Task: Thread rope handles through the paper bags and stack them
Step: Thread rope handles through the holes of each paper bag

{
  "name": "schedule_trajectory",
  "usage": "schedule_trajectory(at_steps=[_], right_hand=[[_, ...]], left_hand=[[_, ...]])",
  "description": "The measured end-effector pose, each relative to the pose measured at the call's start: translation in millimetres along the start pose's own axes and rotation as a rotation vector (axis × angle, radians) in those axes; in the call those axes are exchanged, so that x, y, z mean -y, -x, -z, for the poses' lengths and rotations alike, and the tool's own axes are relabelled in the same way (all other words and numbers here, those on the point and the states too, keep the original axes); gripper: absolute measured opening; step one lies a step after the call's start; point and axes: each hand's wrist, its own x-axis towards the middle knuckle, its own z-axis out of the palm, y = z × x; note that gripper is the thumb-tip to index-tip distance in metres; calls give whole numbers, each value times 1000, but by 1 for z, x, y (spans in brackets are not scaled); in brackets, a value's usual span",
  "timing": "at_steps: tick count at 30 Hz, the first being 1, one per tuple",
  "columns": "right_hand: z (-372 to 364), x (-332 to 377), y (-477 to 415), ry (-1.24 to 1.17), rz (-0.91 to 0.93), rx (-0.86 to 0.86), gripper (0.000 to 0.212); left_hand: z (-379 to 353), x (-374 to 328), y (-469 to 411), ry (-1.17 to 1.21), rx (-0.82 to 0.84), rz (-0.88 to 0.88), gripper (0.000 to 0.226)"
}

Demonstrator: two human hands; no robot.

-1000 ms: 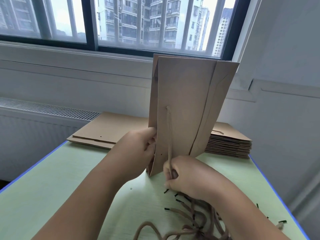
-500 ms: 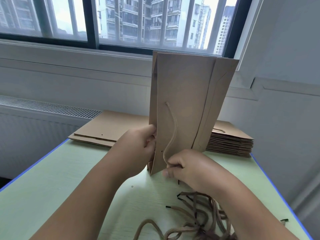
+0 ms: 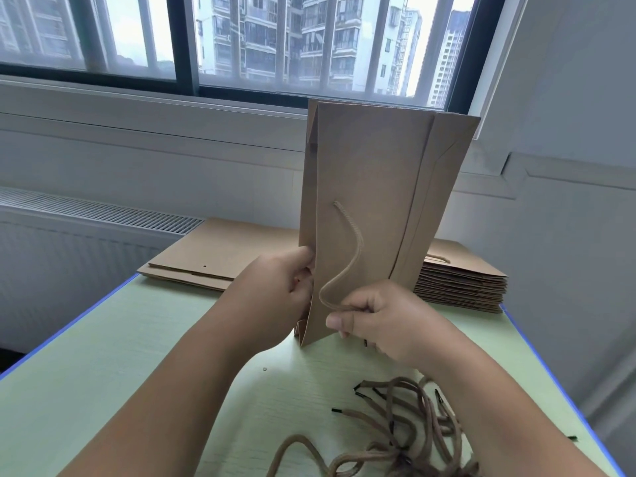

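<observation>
A flat brown paper bag (image 3: 375, 187) stands upright on the green table (image 3: 103, 373), its open end down toward me. My left hand (image 3: 278, 290) grips the bag's left edge near the bottom. A brown rope handle (image 3: 354, 249) comes out of a hole in the bag's face and hangs in a slack curve down to my right hand (image 3: 382, 318), which pinches it between thumb and fingers in front of the bag's lower edge. The rope's black tip pokes out below that hand.
A tangle of loose brown ropes (image 3: 395, 435) with black tips lies at the near right. A stack of finished bags (image 3: 461, 280) sits behind at right. Flat bags with punched holes (image 3: 213, 256) lie at the back left. A window and wall close the far side.
My right hand has risen from the table toward the bag's lower edge, so the rope, straight and taut a second ago, now hangs in a slack loop. The left hand and bag stay put.
</observation>
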Motion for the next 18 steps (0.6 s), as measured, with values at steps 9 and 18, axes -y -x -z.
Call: schedule_trajectory(at_steps=[9,18], right_hand=[[-9,0,-2,-110,-7,-108,31],[-18,-1,3,-3,151,-273,21]], left_hand=[[1,-2,1,42,5,-6,17],[1,-3,2,106,54,26,24]])
